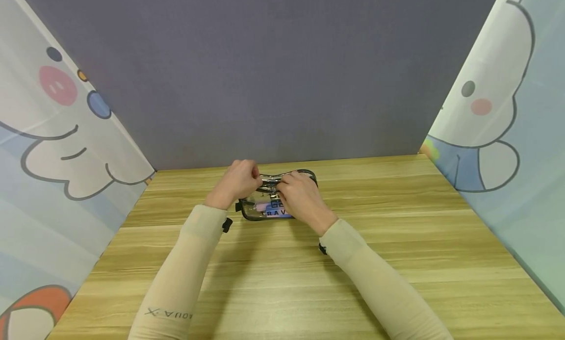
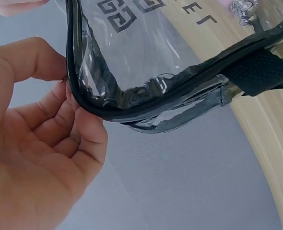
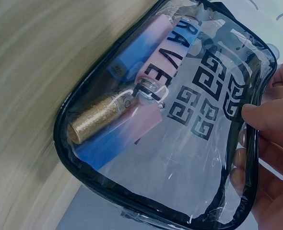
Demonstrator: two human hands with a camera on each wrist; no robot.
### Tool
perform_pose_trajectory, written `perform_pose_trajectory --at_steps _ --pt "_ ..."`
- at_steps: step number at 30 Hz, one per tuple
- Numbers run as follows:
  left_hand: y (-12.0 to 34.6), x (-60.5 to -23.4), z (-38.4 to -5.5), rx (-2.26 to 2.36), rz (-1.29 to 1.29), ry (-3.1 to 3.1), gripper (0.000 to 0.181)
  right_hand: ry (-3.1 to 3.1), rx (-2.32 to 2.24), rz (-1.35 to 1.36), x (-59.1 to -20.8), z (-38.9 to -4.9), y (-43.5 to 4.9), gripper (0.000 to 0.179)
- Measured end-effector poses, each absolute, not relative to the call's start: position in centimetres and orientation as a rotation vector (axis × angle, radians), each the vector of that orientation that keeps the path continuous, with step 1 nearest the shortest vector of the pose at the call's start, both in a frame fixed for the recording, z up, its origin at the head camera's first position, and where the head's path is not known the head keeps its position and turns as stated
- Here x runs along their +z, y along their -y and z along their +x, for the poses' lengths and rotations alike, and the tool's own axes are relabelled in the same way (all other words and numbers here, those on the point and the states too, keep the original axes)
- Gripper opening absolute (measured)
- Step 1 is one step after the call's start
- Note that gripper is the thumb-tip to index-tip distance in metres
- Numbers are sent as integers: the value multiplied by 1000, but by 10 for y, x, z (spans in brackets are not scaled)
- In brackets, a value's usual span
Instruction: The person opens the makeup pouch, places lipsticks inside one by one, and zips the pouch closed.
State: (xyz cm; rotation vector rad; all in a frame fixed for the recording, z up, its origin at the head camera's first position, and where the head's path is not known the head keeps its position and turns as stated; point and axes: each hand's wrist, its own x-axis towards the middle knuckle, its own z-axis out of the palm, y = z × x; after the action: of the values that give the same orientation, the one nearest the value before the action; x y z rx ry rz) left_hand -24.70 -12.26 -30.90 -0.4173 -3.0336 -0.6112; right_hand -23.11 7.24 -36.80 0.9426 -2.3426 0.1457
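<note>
A clear plastic zip pouch (image 1: pixel 265 214) with black piping and dark lettering stands on the table near its back edge. My left hand (image 1: pixel 236 183) pinches the pouch's upper left corner; in the left wrist view its thumb and fingers (image 2: pixel 91 132) meet at the black edge. What exactly lies between those fingertips is hidden. My right hand (image 1: pixel 302 197) grips the upper edge toward the right, thumb on the front face and fingers behind. Inside the pouch, a small corked glass bottle of gold grains (image 3: pixel 96 120) lies among pink-and-blue pieces (image 3: pixel 117 136).
The wood-grain table (image 1: pixel 273 286) spreads toward me and to both sides. A grey panel (image 1: pixel 265 75) rises behind its back edge. Cartoon-printed curtains (image 1: pixel 499 163) hang left and right. A black fabric tab (image 2: pixel 261 72) sticks out from the pouch's side.
</note>
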Motion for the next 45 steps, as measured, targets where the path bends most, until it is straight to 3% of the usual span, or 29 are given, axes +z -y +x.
perform_pose_trajectory --at_steps 34,45 --pt "134 -313 -245 -620 -347 3045 10 2348 156 960 -367 -230 -70 8" --pt "146 -312 -245 -646 -327 3020 29 2334 144 945 -367 -231 -71 8"
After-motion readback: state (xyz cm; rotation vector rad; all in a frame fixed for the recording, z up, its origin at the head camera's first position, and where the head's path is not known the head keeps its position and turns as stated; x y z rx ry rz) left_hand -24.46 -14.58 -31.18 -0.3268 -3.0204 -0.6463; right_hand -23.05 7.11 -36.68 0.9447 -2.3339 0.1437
